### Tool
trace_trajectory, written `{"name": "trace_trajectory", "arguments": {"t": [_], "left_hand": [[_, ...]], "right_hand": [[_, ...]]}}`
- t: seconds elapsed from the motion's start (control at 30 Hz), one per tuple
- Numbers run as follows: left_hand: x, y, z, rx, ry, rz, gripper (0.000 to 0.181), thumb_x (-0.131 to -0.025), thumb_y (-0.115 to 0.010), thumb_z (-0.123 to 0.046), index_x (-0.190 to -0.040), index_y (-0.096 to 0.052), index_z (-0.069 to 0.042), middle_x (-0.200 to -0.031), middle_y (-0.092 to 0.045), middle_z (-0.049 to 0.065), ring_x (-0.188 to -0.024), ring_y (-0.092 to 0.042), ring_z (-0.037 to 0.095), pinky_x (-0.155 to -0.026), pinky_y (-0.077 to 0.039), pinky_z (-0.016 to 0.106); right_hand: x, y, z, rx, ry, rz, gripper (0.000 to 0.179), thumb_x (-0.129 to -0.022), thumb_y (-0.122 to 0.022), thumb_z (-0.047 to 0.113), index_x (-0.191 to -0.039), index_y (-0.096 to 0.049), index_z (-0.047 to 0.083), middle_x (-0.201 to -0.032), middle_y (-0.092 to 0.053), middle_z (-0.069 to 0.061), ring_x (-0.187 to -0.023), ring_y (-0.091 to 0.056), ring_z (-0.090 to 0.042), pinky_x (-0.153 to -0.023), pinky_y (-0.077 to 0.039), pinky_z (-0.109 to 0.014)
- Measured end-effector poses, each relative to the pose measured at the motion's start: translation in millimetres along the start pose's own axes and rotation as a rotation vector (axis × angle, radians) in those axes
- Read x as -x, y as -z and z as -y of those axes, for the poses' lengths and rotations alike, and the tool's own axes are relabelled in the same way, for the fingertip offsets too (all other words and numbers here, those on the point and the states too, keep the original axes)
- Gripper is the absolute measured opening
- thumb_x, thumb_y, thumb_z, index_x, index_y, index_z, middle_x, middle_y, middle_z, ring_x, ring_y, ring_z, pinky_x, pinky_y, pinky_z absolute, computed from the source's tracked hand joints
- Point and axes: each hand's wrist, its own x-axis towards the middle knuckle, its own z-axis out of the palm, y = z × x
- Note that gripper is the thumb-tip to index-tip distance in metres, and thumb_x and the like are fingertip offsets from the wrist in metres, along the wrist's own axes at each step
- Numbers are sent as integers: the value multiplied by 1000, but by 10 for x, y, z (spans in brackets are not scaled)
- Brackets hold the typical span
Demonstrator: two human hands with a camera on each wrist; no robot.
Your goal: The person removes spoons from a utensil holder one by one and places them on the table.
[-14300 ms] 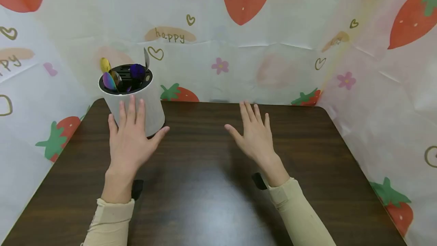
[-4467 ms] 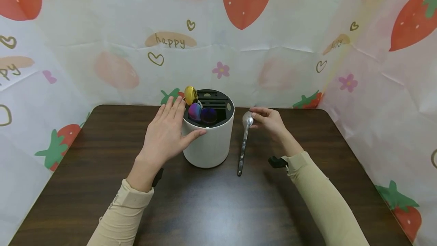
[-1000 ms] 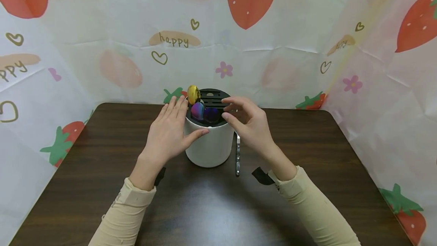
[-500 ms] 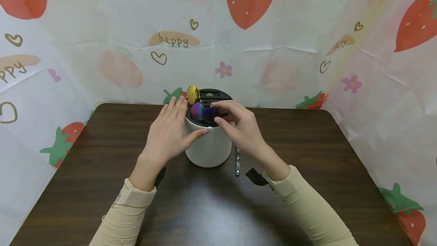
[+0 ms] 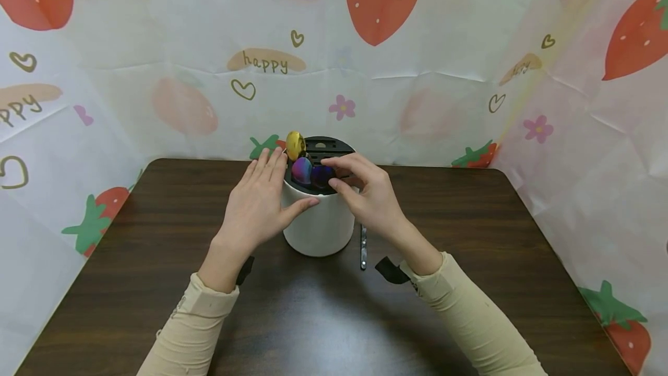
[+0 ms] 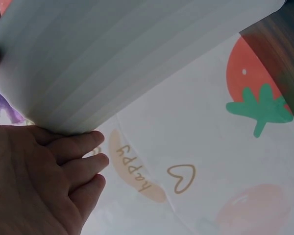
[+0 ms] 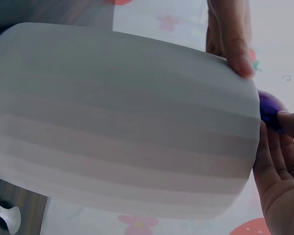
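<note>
A white utensil holder (image 5: 317, 225) with a black slotted top (image 5: 326, 145) stands upright near the table's back edge. Out of its top stick a gold spoon (image 5: 296, 145), a rainbow-coloured spoon (image 5: 302, 170) and a dark purple spoon (image 5: 322, 176). My left hand (image 5: 256, 208) lies with straight fingers against the holder's left side, thumb across its front. With thumb and fingers my right hand (image 5: 370, 193) pinches the dark purple spoon's head at the rim; the right wrist view shows the thumb on that purple spoon (image 7: 270, 110). The handles inside the holder are hidden.
Right of the holder a silver spoon (image 5: 363, 248) with a dark riveted handle lies on the brown table (image 5: 443, 213); my right hand covers its upper part. A strawberry-printed sheet (image 5: 443, 103) rises behind and at both sides of the table.
The holder has come from the left to the middle, and the silver spoon now lies on the table. My right hand has left that spoon and moved left onto the dark purple one.
</note>
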Motion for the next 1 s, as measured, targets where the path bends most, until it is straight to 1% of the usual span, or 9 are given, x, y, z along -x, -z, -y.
{"name": "trace_trajectory", "arguments": {"t": [0.17, 0.27, 0.53, 0.63, 0.83, 1.0], "left_hand": [[0, -1, -3, 7, 2, 9, 112, -93, -51, -79, -162, -25, 4, -170, -23, 19, -159, -17, 35, -130, -14, 48], [0, -2, -3, 7, 5, 20, 111, -94, -51, -78, -163, -23, 4, -170, -22, 19, -159, -16, 35, -130, -15, 49], [-2, 2, -8, 6, 10, 29, 111, -94, -50, -79, -163, -22, 4, -171, -21, 19, -159, -15, 35, -130, -13, 48], [-1, -2, -6, 6, 7, 22, 111, -94, -50, -79, -163, -23, 4, -171, -22, 19, -159, -16, 36, -130, -13, 48], [1, -4, 1, 7, 4, 11, 111, -94, -50, -79, -163, -24, 3, -171, -22, 19, -159, -15, 34, -131, -13, 47], [-1, -5, 1, 5, 2, 6, 111, -94, -50, -79, -163, -25, 3, -170, -24, 19, -159, -16, 34, -130, -15, 48]], "right_hand": [[-7, 30, 25, -17, -14, -5, 32, -94, -70, -9, -126, -70, -2, -117, -69, -13, -100, -68, -23, -84, -63, -32], [-12, 64, 61, -39, -16, -15, 33, -94, -70, -10, -126, -70, -2, -118, -69, -14, -100, -66, -23, -83, -62, -30], [-20, 192, 173, -71, -7, -64, 34, -94, -70, -10, -127, -70, -3, -118, -67, -15, -103, -65, -21, -78, -58, -24], [-21, 240, 215, -84, 7, -89, 34, -93, -70, -12, -126, -70, -4, -119, -68, -16, -103, -66, -21, -80, -60, -25], [-21, 316, 307, -127, 57, -143, 33, -91, -69, -17, -123, -69, -10, -119, -67, -20, -102, -68, -24, -85, -62, -31], [-11, 382, 367, -152, 90, -191, 32, -90, -68, -19, -122, -66, -14, -117, -67, -20, -102, -67, -24, -85, -61, -31]]}}
